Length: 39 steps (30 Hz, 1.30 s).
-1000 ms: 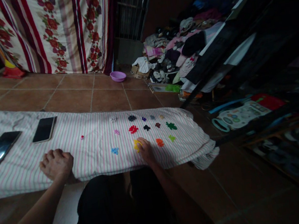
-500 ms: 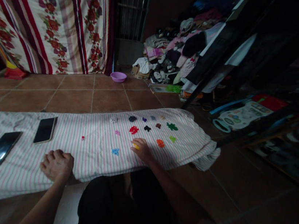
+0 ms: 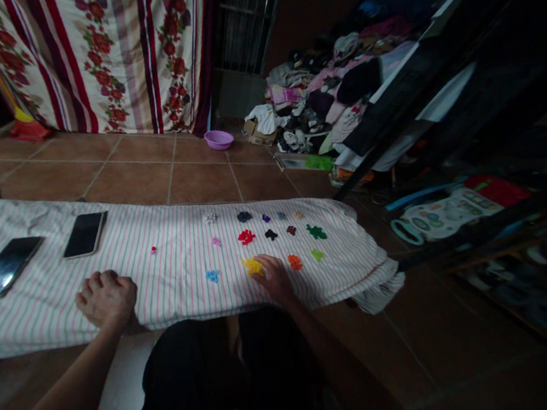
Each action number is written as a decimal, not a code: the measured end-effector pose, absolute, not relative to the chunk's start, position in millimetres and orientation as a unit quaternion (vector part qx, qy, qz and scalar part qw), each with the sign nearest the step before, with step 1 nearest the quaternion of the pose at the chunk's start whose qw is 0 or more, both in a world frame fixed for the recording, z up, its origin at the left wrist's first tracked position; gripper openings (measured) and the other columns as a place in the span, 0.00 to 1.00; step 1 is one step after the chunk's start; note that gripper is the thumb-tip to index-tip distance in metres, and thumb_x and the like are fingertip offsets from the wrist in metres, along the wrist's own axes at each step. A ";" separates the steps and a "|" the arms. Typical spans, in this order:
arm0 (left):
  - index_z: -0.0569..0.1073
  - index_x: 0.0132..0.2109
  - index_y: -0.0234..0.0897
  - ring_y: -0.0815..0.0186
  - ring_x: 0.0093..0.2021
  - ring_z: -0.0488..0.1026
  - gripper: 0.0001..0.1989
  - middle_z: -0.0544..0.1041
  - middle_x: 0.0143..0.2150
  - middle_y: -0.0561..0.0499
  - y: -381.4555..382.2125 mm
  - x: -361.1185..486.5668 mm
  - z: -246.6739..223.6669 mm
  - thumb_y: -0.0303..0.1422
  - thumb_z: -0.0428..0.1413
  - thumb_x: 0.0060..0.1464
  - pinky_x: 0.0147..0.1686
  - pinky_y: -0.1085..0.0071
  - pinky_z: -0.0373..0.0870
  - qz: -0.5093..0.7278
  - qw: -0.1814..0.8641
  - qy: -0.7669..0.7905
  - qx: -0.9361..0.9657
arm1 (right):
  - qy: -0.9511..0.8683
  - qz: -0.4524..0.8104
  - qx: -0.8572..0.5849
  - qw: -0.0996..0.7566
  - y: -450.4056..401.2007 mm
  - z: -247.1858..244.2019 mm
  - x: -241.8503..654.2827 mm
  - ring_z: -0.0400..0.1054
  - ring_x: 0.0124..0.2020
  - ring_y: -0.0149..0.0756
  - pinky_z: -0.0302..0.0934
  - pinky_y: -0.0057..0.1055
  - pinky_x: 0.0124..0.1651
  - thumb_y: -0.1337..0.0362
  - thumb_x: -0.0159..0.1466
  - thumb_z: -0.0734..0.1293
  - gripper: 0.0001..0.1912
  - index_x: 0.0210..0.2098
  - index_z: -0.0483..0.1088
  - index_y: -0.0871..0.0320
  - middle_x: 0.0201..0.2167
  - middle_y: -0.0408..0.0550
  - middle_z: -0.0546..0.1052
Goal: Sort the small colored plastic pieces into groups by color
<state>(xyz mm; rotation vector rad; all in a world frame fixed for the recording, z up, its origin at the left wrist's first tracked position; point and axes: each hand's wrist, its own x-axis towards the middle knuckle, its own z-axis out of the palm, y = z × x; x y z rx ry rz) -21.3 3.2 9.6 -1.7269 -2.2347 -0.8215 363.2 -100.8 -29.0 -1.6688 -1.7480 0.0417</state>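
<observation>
A pile of small yellow pieces [image 3: 251,266] lies on a striped cloth [image 3: 179,291]. My right hand [image 3: 273,275] is at the right edge of that pile, its fingers curved and apart from the thumb. I cannot see anything held in it. Orange pieces [image 3: 294,262] sit just right of this hand, and light blue ones [image 3: 212,276] are left of the yellow pile. Red pieces [image 3: 246,237] lie behind it, beside black ones [image 3: 271,235]. My left hand [image 3: 107,299] rests on the cloth with its fingers curled in, and nothing shows in it.
Two phones, a near one [image 3: 4,268] and another [image 3: 84,234], lie at the left. Dark green pieces [image 3: 316,231] and other small colour groups are spread to the right. Beyond the cloth are a purple basin [image 3: 218,139] on the tiled floor and a heap of clothes [image 3: 319,91].
My right hand has shifted right and drawn off the yellow pieces, so most of the pile now shows. My left hand stays in place on the cloth. The view has moved slightly.
</observation>
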 end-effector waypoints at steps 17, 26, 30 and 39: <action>0.72 0.47 0.33 0.47 0.55 0.64 0.17 0.72 0.48 0.37 3.1 -21.4 9.7 0.33 0.44 0.56 0.53 0.50 0.56 -0.278 0.077 -0.763 -0.579 | -0.712 0.002 -0.643 0.284 -95.1 -16.6 352.5 0.63 0.52 0.47 0.60 0.47 0.56 0.56 0.60 0.69 0.20 0.52 0.70 0.52 0.52 0.52 0.72; 0.73 0.44 0.31 0.50 0.55 0.64 0.17 0.72 0.48 0.37 3.4 -21.7 9.9 0.34 0.43 0.57 0.53 0.53 0.57 -0.259 0.106 -0.761 -0.586 | -0.749 -0.003 -0.622 0.229 -71.7 -6.2 331.7 0.60 0.54 0.46 0.55 0.46 0.54 0.61 0.65 0.65 0.09 0.43 0.75 0.52 0.44 0.47 0.77; 0.73 0.44 0.30 0.50 0.54 0.64 0.17 0.72 0.48 0.36 3.7 -21.7 9.4 0.33 0.44 0.56 0.52 0.52 0.58 -0.263 0.119 -0.755 -0.589 | -0.764 0.002 -0.604 0.226 -78.9 -1.1 337.8 0.61 0.51 0.44 0.56 0.44 0.53 0.61 0.67 0.63 0.09 0.41 0.75 0.52 0.42 0.47 0.77; 0.72 0.45 0.30 0.51 0.57 0.62 0.17 0.71 0.50 0.37 6.5 -21.6 7.7 0.33 0.43 0.55 0.55 0.53 0.55 -0.253 0.097 -0.768 -0.581 | -0.773 -0.015 -0.578 0.261 -79.4 -1.0 341.9 0.63 0.49 0.42 0.58 0.44 0.55 0.63 0.68 0.61 0.11 0.40 0.76 0.56 0.41 0.49 0.78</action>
